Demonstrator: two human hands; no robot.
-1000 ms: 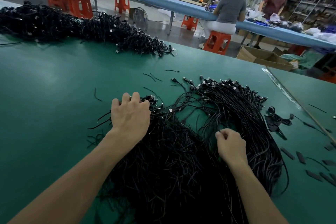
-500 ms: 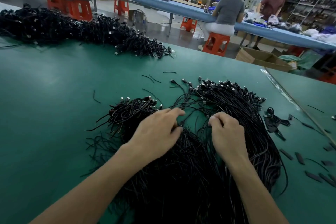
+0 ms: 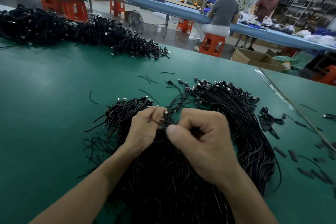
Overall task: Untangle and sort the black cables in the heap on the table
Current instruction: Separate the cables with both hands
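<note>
One wide green surface (image 3: pixel 54 96) is seen filling most of the view. Along its far edge a long far heap (image 3: pixel 63 27) of black cables is spread, well apart from the hands. Nearer, at the middle and bottom of the surface, the near heap (image 3: pixel 163 178) of black cables is piled beneath both forearms. On its right side a curved bundle (image 3: pixel 245 123) is laid in an arc, with the plugs gathered at the far end. On its left side a smaller bundle (image 3: pixel 127 109) is laid, plugs pointing away.

Above the near heap both hands are held close together. The left hand (image 3: pixel 145 129) is seen with its fingers (image 3: pixel 152 112) curled round a few thin cables (image 3: pixel 163 122), and a plug shows just past the fingertips. The right hand (image 3: pixel 203 142) is closed like a fist, the thumb pressed toward the forefinger, and the same cables are pinched there.

Short cable scraps (image 3: pixel 145 79) are scattered on the surface beyond the near heap, and flat black pieces (image 3: pixel 280 152) are strewn near the right edge.
</note>
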